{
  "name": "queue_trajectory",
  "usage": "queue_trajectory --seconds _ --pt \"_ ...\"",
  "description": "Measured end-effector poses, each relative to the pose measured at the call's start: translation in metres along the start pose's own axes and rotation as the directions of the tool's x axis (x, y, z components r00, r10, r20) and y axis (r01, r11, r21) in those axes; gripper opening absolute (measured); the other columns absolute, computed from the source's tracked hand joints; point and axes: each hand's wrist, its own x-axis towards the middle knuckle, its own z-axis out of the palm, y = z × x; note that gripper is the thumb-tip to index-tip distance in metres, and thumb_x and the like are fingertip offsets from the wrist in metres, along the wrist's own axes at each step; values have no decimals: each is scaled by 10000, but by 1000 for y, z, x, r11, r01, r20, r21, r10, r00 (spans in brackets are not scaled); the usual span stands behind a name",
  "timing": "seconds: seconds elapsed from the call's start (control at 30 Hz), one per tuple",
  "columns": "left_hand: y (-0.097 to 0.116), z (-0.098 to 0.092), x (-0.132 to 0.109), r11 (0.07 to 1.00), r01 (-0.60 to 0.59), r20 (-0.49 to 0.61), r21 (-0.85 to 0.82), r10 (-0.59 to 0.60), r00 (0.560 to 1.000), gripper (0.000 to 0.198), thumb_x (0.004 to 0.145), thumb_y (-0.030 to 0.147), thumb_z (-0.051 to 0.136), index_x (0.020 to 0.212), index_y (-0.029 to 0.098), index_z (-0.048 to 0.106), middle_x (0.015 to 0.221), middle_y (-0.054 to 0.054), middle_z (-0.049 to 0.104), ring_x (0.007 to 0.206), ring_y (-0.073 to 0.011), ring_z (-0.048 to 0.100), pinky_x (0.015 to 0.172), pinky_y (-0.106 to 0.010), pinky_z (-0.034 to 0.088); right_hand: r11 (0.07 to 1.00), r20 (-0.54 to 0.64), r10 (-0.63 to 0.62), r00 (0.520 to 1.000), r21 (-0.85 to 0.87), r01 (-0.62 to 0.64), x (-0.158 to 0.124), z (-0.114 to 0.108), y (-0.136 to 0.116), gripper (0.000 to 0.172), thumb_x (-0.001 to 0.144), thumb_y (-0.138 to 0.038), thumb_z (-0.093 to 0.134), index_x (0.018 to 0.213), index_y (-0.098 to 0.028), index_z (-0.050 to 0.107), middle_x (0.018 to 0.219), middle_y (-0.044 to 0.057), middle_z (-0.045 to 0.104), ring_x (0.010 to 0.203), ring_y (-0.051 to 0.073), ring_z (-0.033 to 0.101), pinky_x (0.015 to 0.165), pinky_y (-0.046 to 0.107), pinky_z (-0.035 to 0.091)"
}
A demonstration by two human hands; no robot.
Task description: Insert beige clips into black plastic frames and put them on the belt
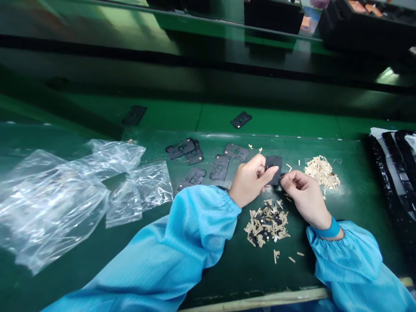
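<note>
My left hand (pixel 249 178) grips a flat black plastic plate (pixel 273 168), thumb on top, above the green work surface. Beside the plate's lower right corner, my right hand (pixel 303 194) has thumb and forefinger pinched together; whatever is between the fingertips is too small to make out. Just below both hands lies a pile of small tan and black parts (pixel 267 223). A second pile, of pale tan strips (pixel 321 172), sits to the right of my right hand. Several similar black plates lie left of my hands, among them one plate (pixel 220 167) close to my left hand.
Crumpled clear plastic bags (pixel 55 203) cover the left of the green table (pixel 208 277). Black trays (pixel 394 169) stand stacked at the right edge. Single plates (pixel 241 120) lie farther back on the green belt. Dark boxes (pixel 274 15) stand on a raised shelf behind.
</note>
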Motion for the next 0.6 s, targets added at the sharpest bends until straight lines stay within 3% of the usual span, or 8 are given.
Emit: queue_trajectory --seconds 0.27,0.6 --pt "-1 0 0 996 -35 -22 80 37 999 339 898 366 617 707 226 374 460 110 461 382 -76 522 428 -176 375 999 15 -11 1000 -45 12 2 -1 1 262 781 -433 719 726 -190 641 604 -28 518 537 113 381 492 242 300" --pt "0 1 1 999 -19 -40 39 20 999 350 910 377 607 713 232 357 439 114 477 358 -80 534 411 -172 373 999 -12 -26 1000 -39 26 1 0 1 274 791 -454 722 737 -195 647 632 -8 552 560 128 415 499 249 322"
